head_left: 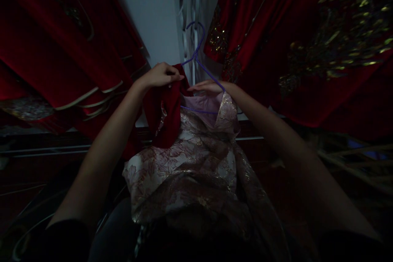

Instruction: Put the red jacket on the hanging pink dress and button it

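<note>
While a red garment (172, 120) was pinched between thumb and fingers of the left hand (166, 75) near the frame's centre, the right hand (206, 86) was held nearly flat beside it, below the purple hanger (195, 55); whether cloth was gripped there cannot be told. Floral brocade dress fabric (205, 163) was draped across the lower centre. Gold-sequined red cloth (340, 37) was seen at upper right.
</note>
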`<state>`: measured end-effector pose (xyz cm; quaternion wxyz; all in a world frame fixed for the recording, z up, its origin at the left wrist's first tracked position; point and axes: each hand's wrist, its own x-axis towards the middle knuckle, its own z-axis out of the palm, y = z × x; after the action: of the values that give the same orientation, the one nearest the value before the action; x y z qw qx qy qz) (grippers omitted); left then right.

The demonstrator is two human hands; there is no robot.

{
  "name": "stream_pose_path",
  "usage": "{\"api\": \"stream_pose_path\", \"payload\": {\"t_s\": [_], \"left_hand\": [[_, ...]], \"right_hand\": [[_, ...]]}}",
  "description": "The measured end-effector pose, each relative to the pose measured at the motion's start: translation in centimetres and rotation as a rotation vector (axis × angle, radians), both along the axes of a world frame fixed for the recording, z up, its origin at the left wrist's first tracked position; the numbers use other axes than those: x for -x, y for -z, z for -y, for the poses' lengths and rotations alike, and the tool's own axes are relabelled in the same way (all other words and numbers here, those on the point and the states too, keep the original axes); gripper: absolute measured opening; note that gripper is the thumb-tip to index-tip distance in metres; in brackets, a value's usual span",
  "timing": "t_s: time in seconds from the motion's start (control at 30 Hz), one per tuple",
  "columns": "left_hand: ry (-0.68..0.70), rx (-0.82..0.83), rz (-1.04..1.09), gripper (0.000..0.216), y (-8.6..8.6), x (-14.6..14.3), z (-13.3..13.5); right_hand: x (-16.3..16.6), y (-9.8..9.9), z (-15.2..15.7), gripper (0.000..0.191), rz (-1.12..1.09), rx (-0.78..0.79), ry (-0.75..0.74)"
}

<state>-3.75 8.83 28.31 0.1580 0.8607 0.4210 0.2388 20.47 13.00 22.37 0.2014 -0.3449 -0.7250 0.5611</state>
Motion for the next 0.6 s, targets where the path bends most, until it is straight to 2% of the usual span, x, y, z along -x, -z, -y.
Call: {"api": "stream_pose_path", "payload": {"t_s": [0.17, 0.3, 0.37, 0.4, 0.47, 0.6], "left_hand": [[0.027, 0.108, 0.215, 0.035, 0.3, 0.4, 1.1], [0.056, 0.135, 0.282, 0.034, 1.0, 0.3, 1.1], [0.056, 0.133, 0.300, 0.035, 1.1, 0.3, 1.1], [0.051, 0.126, 0.306, 0.035, 1.1, 0.4, 1.0], [0.043, 0.098, 0.303, 0.036, 1.0, 0.5, 0.9], [0.046, -0.069, 0.207, 0.037, 1.7, 0.4, 0.7]], "right_hand": [[0.0, 0.4, 0.3, 0.024, 0.011, 0.094, 0.093], [0.4, 0.9, 1.1, 0.015, 0.016, 0.058, 0.052], [0.7, 1.0, 1.3, 0.016, 0.019, 0.001, 0.041], [0.7, 0.9, 1.2, 0.018, 0.031, -0.052, 0.066], [0.3, 0.6, 0.8, 0.022, 0.090, -0.234, 0.209], [-2.9, -0.7, -0.5, 0.026, 0.250, -0.715, 0.651]]}}
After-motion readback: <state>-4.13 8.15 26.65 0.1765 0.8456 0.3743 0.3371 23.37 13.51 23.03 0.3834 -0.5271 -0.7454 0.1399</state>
